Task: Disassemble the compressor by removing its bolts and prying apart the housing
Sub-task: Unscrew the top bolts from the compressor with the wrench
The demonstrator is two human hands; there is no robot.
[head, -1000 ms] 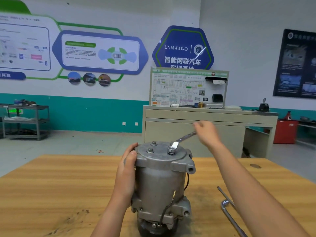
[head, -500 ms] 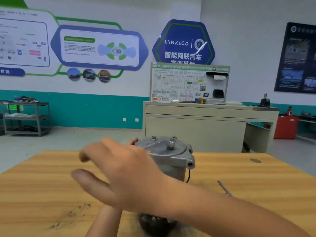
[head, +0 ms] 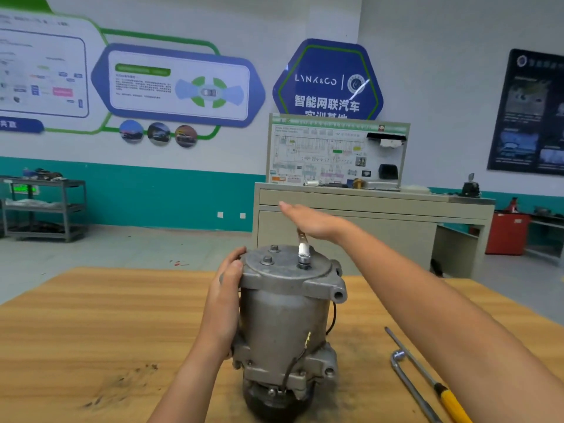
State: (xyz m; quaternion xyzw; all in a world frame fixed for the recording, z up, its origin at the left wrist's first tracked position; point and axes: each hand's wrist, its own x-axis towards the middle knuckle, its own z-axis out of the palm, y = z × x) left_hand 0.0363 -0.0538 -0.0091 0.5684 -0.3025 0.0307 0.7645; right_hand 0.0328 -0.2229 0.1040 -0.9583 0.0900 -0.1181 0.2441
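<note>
A grey metal compressor (head: 285, 315) stands upright on the wooden table (head: 91, 325), pulley end down. My left hand (head: 227, 296) grips its left side just under the top cover. A silver wrench (head: 303, 247) sits on the right bolt (head: 304, 264) of the cover and points away from me. My right hand (head: 311, 221) is flat with straight fingers, its palm on the far end of the wrench. Two other bolts (head: 268, 260) stand in the cover on the left.
An L-shaped socket wrench (head: 409, 383) and a yellow-handled screwdriver (head: 442, 392) lie on the table to the right of the compressor. Dark grime marks the table at the front left (head: 122, 383). A beige training bench (head: 366, 209) stands behind the table.
My right hand swept far to the left across the compressor and has come back behind it, now flat on the wrench end. The wrench points away instead of to the right. My left hand kept its grip.
</note>
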